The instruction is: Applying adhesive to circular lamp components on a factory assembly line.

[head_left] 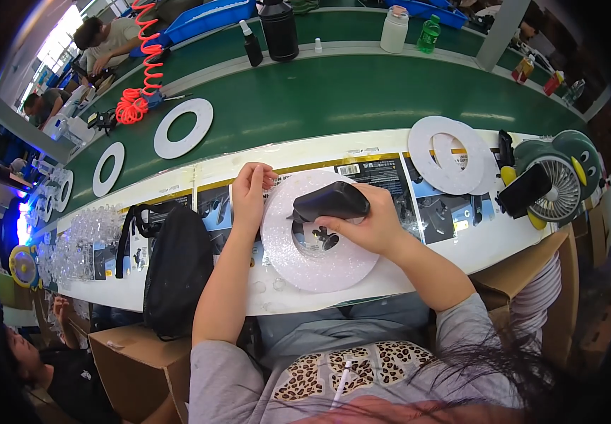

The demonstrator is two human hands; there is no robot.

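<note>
In front of me lies a flat white ring with a speckled, glittery surface. My right hand is wrapped around a black handheld tool with a tapered nose, held over the ring's upper part. The tool's narrow end points left. My left hand is at the ring's upper-left edge, its fingers curled and pressed together; whether anything small is between them is hidden. Through the ring's hole a printed dark picture shows on the surface below. Small clear round pieces lie by the ring's lower left.
Two overlapping white rings lie right, beside a bird-shaped fan. More rings rest on the green belt. A black bag and many clear plastic parts are left. Open cardboard boxes flank me. Other people sit further left.
</note>
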